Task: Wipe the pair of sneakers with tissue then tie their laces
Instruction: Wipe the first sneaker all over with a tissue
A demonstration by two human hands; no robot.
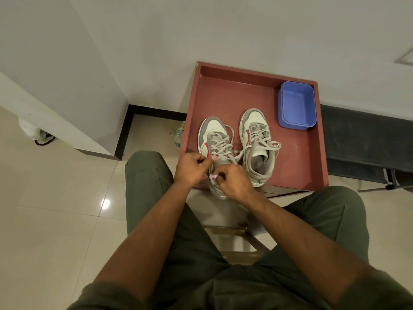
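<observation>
1. While your left hand [194, 168] pinches the near sneaker [216, 151] at its collar, fingers curled, you are in the wiping step.
2. Your right hand [233, 181] is curled round a wad of tissue [213, 176] at the heel.
3. Both sneakers sit on the red tray surface [299, 157]; the far sneaker [257, 144] lies unlaced.
4. Next, probably wipe that one.

Sneakers [237, 148] left of tub [297, 106]
</observation>
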